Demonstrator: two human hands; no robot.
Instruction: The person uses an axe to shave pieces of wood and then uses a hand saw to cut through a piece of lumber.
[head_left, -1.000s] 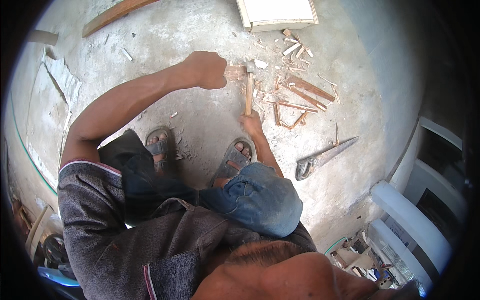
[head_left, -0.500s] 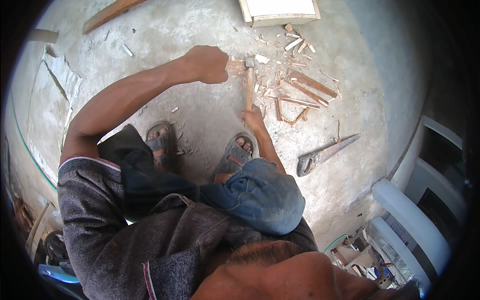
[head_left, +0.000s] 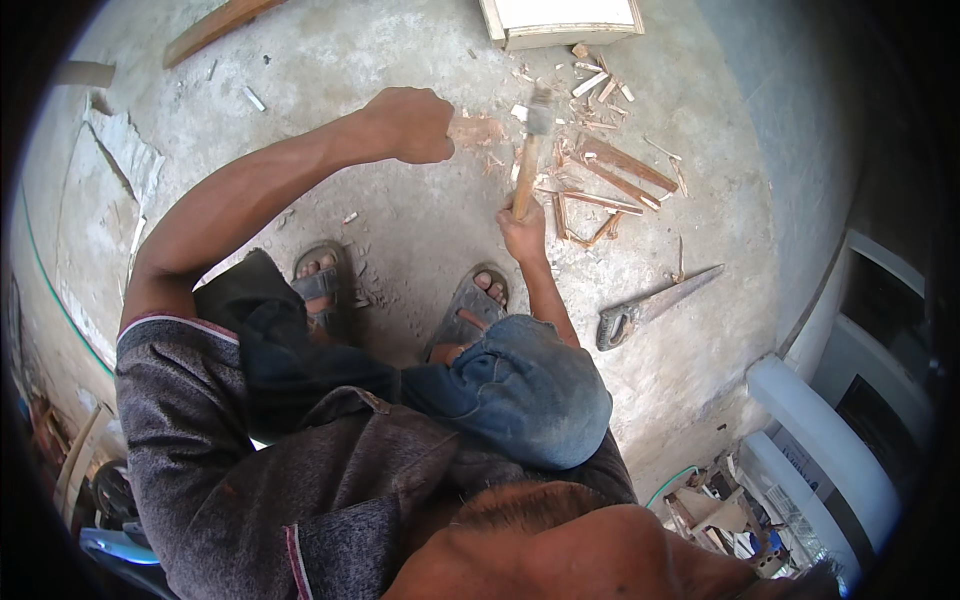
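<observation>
My left hand (head_left: 418, 124) is closed around the near end of a short reddish wooden piece (head_left: 477, 130), which reaches rightward from my fist. My right hand (head_left: 521, 228) grips the wooden handle of a hammer (head_left: 528, 168). The hammer's metal head, blurred by motion, is a little to the right of the wooden piece, apart from it. Behind and to the right, broken wooden strips (head_left: 626, 175) and pale splinters (head_left: 590, 86) lie on the concrete. My sandalled feet are below my hands.
A hand saw (head_left: 648, 308) lies at right. A white-topped box (head_left: 560, 22) stands at the back, a long plank (head_left: 215, 33) at back left, a torn sheet (head_left: 105, 180) at left. Pale curved pieces (head_left: 815, 430) and a debris pile (head_left: 715, 510) fill the lower right.
My right hand and the hammer have moved right and slightly away from me; the hammer head has left the end of the wooden piece. My left fist has risen slightly in the picture.
</observation>
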